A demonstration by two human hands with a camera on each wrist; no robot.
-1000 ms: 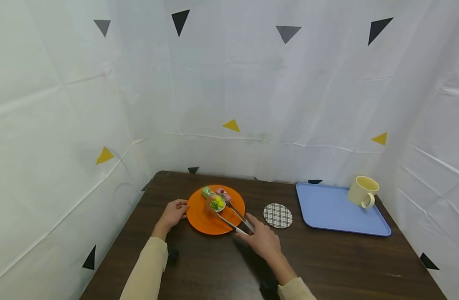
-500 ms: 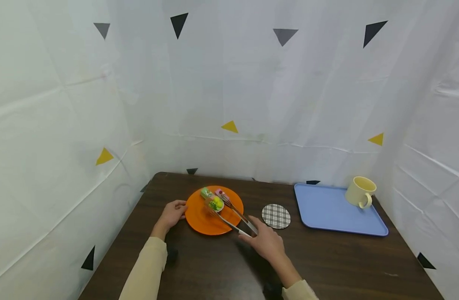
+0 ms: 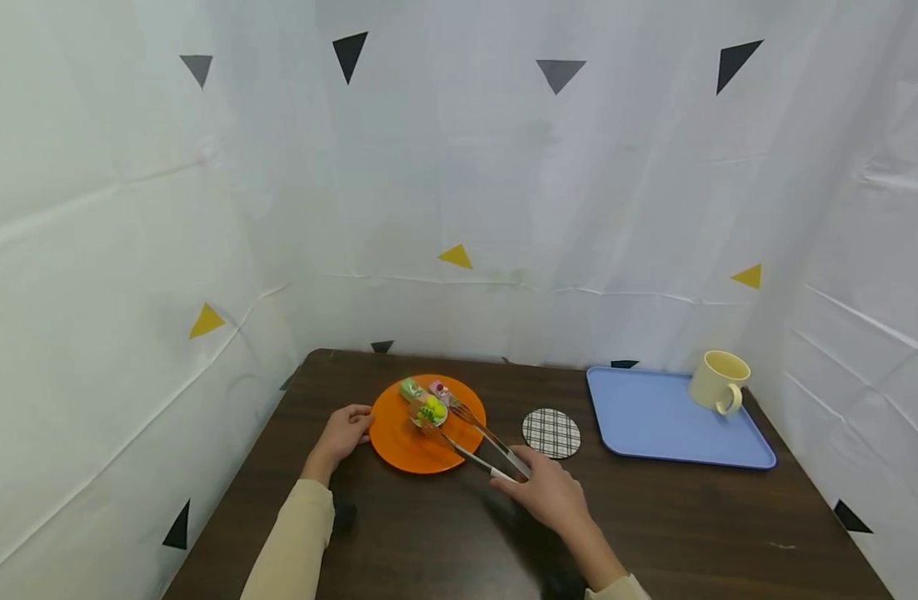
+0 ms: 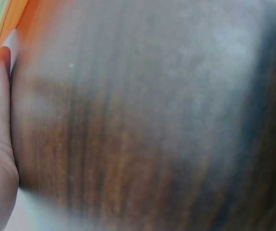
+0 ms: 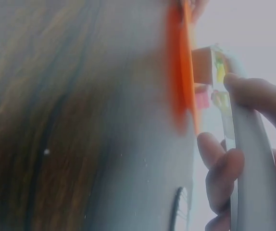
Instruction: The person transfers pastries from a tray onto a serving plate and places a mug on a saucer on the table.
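Item: slender tongs (image 3: pixel 496 443), slotted tips, grasped in the curled fingers of my right hand (image 3: pixel 552 493); tips flanked a small pale cup (image 3: pixel 431 411) of yellow and green pieces. Item: smooth, round orange plate (image 3: pixel 399 447), beneath the cup; my left hand (image 3: pixel 342 435) pinched its rim. Worktop (image 3: pixel 654 525): dark woodgrain, carrying a plaid coaster (image 3: pixel 551 432), blue tray (image 3: pixel 646 421) and yellow mug (image 3: pixel 710 382). Walls: creased white sheeting (image 3: pixel 459 167), printed triangles. Lettering: I could read none.

Plate (image 3: pixel 393 443): orange; tongs (image 5: pixel 257 173): silver-grey. Counter (image 3: pixel 444 542) dark brown, wood-grained; tray (image 3: pixel 654 423) blue, mug (image 3: pixel 709 382) pale yellow, coaster (image 3: pixel 551 433) white with black plaid. Backdrop (image 3: pixel 429 175) white, scattered with black, grey and yellow triangles (image 3: pixel 560 73).
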